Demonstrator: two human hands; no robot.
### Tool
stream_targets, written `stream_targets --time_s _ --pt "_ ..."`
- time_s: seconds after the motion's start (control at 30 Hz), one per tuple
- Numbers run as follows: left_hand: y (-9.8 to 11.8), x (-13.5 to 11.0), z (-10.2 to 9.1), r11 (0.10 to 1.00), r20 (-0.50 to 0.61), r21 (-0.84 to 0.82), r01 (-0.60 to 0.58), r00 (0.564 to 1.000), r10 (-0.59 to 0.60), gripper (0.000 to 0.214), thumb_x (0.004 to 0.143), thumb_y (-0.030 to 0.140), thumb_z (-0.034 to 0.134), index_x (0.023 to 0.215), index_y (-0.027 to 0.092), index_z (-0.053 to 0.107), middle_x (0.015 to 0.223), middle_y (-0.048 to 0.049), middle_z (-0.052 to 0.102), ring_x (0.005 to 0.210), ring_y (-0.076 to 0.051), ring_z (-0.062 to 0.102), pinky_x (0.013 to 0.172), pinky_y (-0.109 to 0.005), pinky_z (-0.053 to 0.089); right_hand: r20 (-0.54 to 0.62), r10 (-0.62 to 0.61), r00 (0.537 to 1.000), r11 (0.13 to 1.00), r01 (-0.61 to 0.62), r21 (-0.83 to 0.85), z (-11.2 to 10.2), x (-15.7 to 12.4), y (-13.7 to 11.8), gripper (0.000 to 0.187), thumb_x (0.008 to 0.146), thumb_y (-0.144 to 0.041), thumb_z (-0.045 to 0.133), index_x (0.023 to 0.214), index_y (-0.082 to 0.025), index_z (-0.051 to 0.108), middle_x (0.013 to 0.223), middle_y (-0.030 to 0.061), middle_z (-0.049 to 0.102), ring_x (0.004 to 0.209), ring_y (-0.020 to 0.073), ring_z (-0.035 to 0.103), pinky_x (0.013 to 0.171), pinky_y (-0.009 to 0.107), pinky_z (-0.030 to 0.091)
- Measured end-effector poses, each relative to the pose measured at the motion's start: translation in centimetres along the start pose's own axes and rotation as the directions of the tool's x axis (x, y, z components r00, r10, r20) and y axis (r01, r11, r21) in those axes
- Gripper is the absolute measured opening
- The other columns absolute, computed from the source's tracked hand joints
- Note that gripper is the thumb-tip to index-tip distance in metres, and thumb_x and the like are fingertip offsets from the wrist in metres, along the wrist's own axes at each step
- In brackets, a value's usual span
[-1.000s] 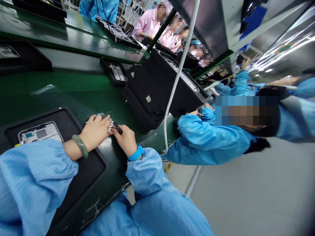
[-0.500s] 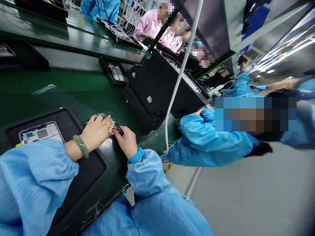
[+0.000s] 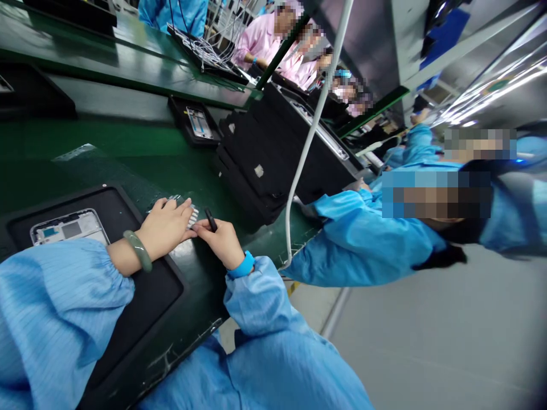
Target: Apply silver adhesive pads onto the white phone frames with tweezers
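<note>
A slim black stick-like tool [image 3: 211, 220] is held tilted in the right hand [image 3: 222, 242], pinched close to the thumb and forefinger, whose tips are brought together at the edge of a row of small white pieces [image 3: 195, 215]. Whether one of these is also nipped between the tips cannot be told. The white pieces are partly covered by the fingers of the left hand [image 3: 166, 225], which is laid palm down with its fingers slightly bent and set a little apart; what is under the palm is hidden, so whether anything is gripped there cannot be told. Around the left wrist a green bangle [image 3: 137, 250] is worn, and around the right a blue band [image 3: 242, 265]. Just beyond the left fingers, clear film [image 3: 174, 199] is seen on the green table [image 3: 38, 171]. Beneath the left forearm a large black tray [image 3: 164, 285] is placed, in which a silver device frame [image 3: 70, 228] is partly covered by the blue sleeve [image 3: 64, 302]. Farther off, a second frame [image 3: 200, 122] is held in a small black tray [image 3: 182, 117], beside which black trays [image 3: 252, 165] are stacked. In front of the stack a white cable [image 3: 304, 148] is hung, and to its right a co-worker in blue [image 3: 363, 239] is seated.
</note>
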State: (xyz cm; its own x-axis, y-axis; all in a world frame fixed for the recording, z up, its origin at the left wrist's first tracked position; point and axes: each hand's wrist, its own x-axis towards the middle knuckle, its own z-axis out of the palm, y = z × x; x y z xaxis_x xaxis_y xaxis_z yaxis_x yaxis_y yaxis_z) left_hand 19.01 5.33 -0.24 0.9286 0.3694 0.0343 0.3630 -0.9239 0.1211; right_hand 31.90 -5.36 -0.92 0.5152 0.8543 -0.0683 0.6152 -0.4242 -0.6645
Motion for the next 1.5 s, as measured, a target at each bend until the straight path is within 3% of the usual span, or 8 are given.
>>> stream_targets --time_s 0.47,0.6,0.73,0.87,1.0,1.1,1.3,1.5 --pt "-0.5 -0.1 -0.1 0.999 0.076 -0.032 -0.022 0.997 0.025 0.057 0.089 0.046 0.053 0.136 0.015 0.046 0.152 -0.0127 0.038 0.119 -0.033 0.052 0.102 -0.048 0.035 -0.064 -0.079 0.995 0.992 0.072 -0.106 0.5 -1.7 -0.7 0.013 0.084 -0.022 0.062 0.088 -0.019 0.074 0.085 0.0073 0.069 0.080 0.0204 0.064 0.075 0.031 0.046" --pt "-0.5 0.1 0.1 0.999 0.092 -0.043 -0.020 0.995 0.024 0.055 0.090 0.045 0.051 0.136 0.016 0.046 0.152 -0.0133 0.036 0.119 -0.033 0.053 0.103 -0.049 0.033 -0.061 -0.051 0.997 0.997 0.047 -0.058 0.6 -1.4 -0.7 0.012 0.083 -0.023 0.063 0.085 -0.019 0.074 0.086 0.0070 0.071 0.082 0.0211 0.066 0.077 0.032 0.048" --pt "-0.5 0.2 0.2 0.998 0.105 -0.052 -0.022 0.994 0.027 0.057 0.091 0.045 0.049 0.137 0.013 0.044 0.153 -0.0155 0.034 0.120 -0.034 0.053 0.104 -0.050 0.032 0.014 -0.033 0.999 0.997 0.032 0.064 0.2 -0.8 0.0 0.008 0.080 -0.022 0.066 0.080 -0.019 0.074 0.079 0.0018 0.074 0.076 0.0180 0.069 0.071 0.027 0.051" --pt "-0.6 0.1 -0.2 0.998 0.126 -0.064 -0.026 0.991 0.034 0.059 0.090 0.048 0.048 0.138 0.013 0.044 0.153 -0.0164 0.034 0.121 -0.033 0.052 0.104 -0.049 0.031 0.006 -0.020 1.000 0.992 0.019 0.124 -0.2 -0.8 0.7 0.014 0.082 -0.027 0.064 0.086 -0.017 0.073 0.081 0.0026 0.075 0.075 0.0171 0.069 0.070 0.026 0.052" --pt "-0.8 0.1 -0.4 0.997 0.152 -0.070 -0.035 0.987 0.046 0.050 0.096 0.035 0.035 0.141 0.015 0.040 0.153 -0.0152 0.035 0.120 -0.031 0.053 0.104 -0.048 0.030 -0.043 -0.025 0.999 0.997 0.028 0.074 0.1 -1.4 0.3 0.014 0.082 -0.027 0.064 0.088 -0.018 0.073 0.084 0.0053 0.073 0.081 0.0206 0.068 0.077 0.032 0.050" --pt "-0.9 0.0 -0.3 0.997 0.162 -0.065 -0.036 0.986 0.046 0.050 0.095 0.028 0.034 0.143 0.014 0.038 0.154 -0.0149 0.032 0.120 -0.031 0.052 0.104 -0.048 0.030 -0.052 -0.043 0.998 0.999 0.044 0.027 0.4 -1.6 -0.3 0.014 0.081 -0.025 0.065 0.088 -0.018 0.074 0.088 0.0076 0.072 0.085 0.0229 0.067 0.081 0.035 0.048" --pt "-0.7 0.0 -0.1 0.997 0.152 -0.065 -0.038 0.987 0.048 0.051 0.095 0.030 0.032 0.142 0.011 0.040 0.154 -0.0162 0.031 0.121 -0.032 0.051 0.104 -0.050 0.030 -0.001 -0.049 0.999 0.998 0.049 0.042 0.1 -1.4 -0.1 0.013 0.083 -0.029 0.064 0.083 -0.018 0.071 0.077 0.0016 0.072 0.072 0.0166 0.067 0.068 0.026 0.049" --pt "-0.8 -0.2 -0.1 0.996 0.130 -0.078 -0.052 0.990 0.062 0.052 0.093 0.028 0.033 0.141 0.010 0.040 0.153 -0.0174 0.032 0.121 -0.033 0.051 0.104 -0.050 0.030 -0.047 -0.086 0.995 0.993 0.082 -0.079 0.5 -2.5 -0.8 0.014 0.085 -0.025 0.062 0.091 -0.018 0.072 0.088 0.0080 0.070 0.081 0.0216 0.064 0.076 0.032 0.047"
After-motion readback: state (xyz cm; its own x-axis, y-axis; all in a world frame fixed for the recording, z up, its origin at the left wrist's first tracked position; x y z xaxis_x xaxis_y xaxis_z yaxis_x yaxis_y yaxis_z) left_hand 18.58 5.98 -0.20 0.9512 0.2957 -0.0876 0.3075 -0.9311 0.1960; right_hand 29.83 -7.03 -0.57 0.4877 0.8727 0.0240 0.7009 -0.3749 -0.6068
